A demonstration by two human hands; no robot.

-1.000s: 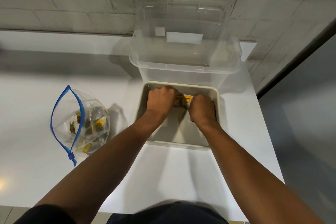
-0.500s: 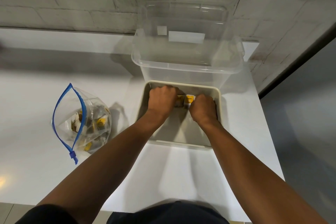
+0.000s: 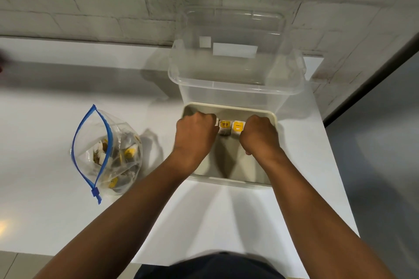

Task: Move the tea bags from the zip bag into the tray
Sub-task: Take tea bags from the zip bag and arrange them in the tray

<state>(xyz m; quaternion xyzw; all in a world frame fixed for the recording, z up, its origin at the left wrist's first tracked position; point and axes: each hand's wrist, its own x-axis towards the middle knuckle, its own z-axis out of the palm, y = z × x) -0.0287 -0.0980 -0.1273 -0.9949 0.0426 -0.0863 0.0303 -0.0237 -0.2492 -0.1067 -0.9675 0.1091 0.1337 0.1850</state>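
Hands [image 3: 196,136] parted wider; white counter [image 3: 56,120]; grey brick wall [image 3: 90,2].

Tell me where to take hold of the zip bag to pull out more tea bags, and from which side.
Pinch the zip bag by its blue zipper rim, near the right-hand strip, coming from above. It stands with its mouth gaping upward, so holding one lip probably keeps it open for the other hand to reach the tea bags inside.
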